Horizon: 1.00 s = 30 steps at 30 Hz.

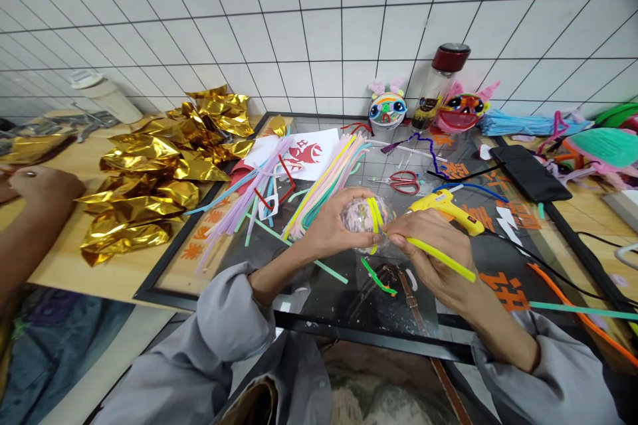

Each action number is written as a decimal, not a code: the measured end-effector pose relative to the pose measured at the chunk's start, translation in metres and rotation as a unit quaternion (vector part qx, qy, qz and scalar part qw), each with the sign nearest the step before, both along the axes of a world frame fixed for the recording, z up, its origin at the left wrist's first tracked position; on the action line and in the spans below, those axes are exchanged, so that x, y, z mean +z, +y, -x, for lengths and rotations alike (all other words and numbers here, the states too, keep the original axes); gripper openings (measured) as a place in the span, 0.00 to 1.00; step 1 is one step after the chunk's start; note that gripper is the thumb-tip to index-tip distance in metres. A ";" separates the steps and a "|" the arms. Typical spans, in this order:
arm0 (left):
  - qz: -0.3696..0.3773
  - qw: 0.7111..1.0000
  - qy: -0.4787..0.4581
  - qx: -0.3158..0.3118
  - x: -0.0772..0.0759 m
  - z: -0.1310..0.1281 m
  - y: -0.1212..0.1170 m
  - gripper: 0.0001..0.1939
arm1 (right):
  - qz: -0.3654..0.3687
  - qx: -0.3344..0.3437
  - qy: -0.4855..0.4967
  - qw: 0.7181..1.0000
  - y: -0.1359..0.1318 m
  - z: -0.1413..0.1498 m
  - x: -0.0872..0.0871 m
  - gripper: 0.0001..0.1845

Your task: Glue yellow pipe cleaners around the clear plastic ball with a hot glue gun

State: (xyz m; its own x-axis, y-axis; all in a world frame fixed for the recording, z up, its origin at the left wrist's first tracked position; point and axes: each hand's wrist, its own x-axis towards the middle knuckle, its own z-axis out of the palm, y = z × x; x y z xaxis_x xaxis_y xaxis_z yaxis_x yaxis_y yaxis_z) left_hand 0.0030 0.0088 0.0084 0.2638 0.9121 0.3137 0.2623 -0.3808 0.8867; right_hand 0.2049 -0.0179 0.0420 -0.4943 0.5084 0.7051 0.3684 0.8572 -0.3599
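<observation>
My left hand (331,222) is wrapped round a clear ball (355,216) with pale stuff inside it and yellow strips across its front. With fingers pinched together, my right hand (433,249) grips a yellow pipe cleaner (443,257) close to the ball's right side. The pipe cleaner's long end sticks out to the lower right, past my fingers. A yellow hot glue gun (451,209) lies just beyond my right hand. Behind the ball is a pair of red-handled scissors (403,182). A short green and orange piece (377,277) rests below the ball.
Bundles of coloured pipe cleaners (326,186) and crumpled gold foil (164,166) lie to the left. Two decorated animal heads (387,111) and a bottle (438,86) stand along the wall. A black phone (533,172) lies right. Another person's hand (44,189) is at far left.
</observation>
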 end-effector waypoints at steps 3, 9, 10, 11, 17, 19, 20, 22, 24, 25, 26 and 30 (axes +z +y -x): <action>-0.005 1.000 0.002 -0.002 0.000 0.000 0.000 0.32 | -0.009 -0.001 -0.004 1.000 0.000 0.000 0.001 0.07; -0.019 1.000 0.002 -0.005 -0.002 0.000 0.001 0.31 | -0.021 -0.001 -0.003 1.000 0.000 0.002 0.001 0.06; -0.021 1.000 0.003 -0.005 -0.003 0.000 0.001 0.31 | -0.021 0.000 0.000 1.000 0.000 0.002 0.001 0.06; -0.023 1.000 0.005 -0.005 -0.003 0.000 0.001 0.31 | -0.019 0.001 0.002 1.000 0.000 0.003 0.001 0.06; -0.046 0.999 0.022 0.000 -0.003 0.001 0.001 0.31 | -0.002 0.010 0.005 1.000 -0.001 0.002 -0.001 0.07; -0.049 0.999 0.023 0.000 -0.003 0.000 0.001 0.31 | 0.006 0.010 0.008 1.000 -0.001 0.002 -0.002 0.07; -0.050 0.999 0.021 -0.002 -0.003 0.000 0.001 0.31 | 0.009 0.011 0.009 1.000 -0.001 0.002 -0.003 0.07; -0.050 0.999 0.016 -0.004 -0.003 0.000 0.001 0.31 | 0.013 0.012 0.012 1.000 -0.001 0.001 -0.005 0.08; -0.051 0.999 0.014 -0.002 -0.003 0.000 0.001 0.31 | 0.016 0.014 0.012 1.000 0.000 0.001 -0.006 0.08; -0.051 0.999 0.014 0.000 -0.003 0.000 0.000 0.31 | 0.017 0.015 0.013 1.000 0.000 0.001 -0.007 0.08; -0.051 0.999 0.014 0.001 -0.003 0.000 0.000 0.31 | 0.019 0.015 0.014 1.000 0.000 0.001 -0.007 0.08; -0.058 0.998 0.020 0.004 -0.004 0.000 0.000 0.32 | 0.025 0.018 0.015 0.999 -0.001 0.000 -0.007 0.08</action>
